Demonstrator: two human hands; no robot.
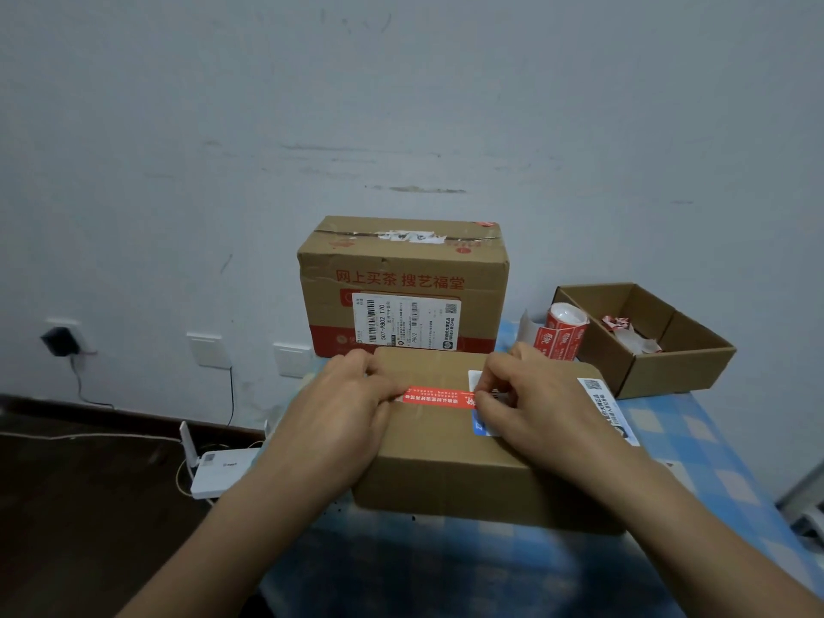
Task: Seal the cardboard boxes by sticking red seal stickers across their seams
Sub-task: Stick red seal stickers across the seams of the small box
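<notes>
Head view: red seal sticker (439,397) stretched flat across top of near cardboard box (450,466), left hand (352,394) and right hand (521,394) pinching its ends. Pressing down apparently left. Sticker roll (562,327) waiting beside tall box (401,283), seam looking untreated.

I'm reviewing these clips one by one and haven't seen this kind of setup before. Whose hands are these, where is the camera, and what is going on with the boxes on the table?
There is no machine here: a person wears a wide-angle camera on the head, looking forward and down, so you see their own two bare hands. The left hand and right hand press the ends of a red seal sticker onto the top of a flat cardboard box. That box lies on a table with a blue checked cloth. Behind it stands a taller cardboard box against the wall. To the right are a roll of red stickers and an open cardboard tray holding paper scraps.
</notes>
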